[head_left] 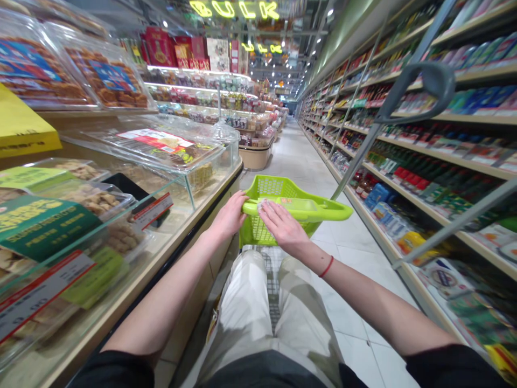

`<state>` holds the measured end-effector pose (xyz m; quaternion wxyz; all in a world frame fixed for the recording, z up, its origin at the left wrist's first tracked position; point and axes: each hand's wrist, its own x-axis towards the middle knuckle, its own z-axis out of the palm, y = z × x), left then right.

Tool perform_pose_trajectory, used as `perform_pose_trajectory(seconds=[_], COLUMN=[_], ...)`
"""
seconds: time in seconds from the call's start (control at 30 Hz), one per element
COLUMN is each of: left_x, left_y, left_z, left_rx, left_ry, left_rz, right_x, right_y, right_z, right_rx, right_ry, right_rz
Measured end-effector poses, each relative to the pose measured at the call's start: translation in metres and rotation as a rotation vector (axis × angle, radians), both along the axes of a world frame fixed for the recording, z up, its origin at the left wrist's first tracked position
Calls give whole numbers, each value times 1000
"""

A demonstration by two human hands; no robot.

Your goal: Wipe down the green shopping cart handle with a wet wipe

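Observation:
A bright green shopping cart (278, 186) with perforated walls stands just ahead of my knees. My left hand (231, 213) is closed around the left end of its green handle (335, 212). My right hand (286, 227) lies over the middle of that handle, pressing a small crumpled white wipe (263, 205) against it. Only part of the wipe shows beyond my fingertips. A red string bracelet (326, 267) circles my right wrist.
On the left runs a glass-fronted counter (177, 202) with clear boxes of snacks (109, 75) and price tags. Tall stocked shelves (436, 215) with a grey metal ladder (365, 143) line the right. A tiled aisle (294, 141) stretches ahead past tiered displays (254, 145).

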<state>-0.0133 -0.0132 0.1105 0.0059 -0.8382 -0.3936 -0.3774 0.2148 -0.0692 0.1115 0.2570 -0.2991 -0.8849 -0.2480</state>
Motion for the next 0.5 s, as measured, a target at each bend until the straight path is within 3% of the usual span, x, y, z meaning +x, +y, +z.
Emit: perform_pose_trajectory(seconds=[0.27, 0.37, 0.5], left_x=[5, 2, -1], left_y=[-12, -9, -3], left_z=[17, 16, 12], left_rx=[-176, -149, -115], left_ry=[-10, -6, 4], left_rz=[125, 98, 50], right_x=[-62, -48, 0], right_y=[24, 24, 16], right_z=[7, 12, 22], right_rx=[-72, -73, -67], right_ry=[32, -29, -183], right_rz=[-44, 38, 165])
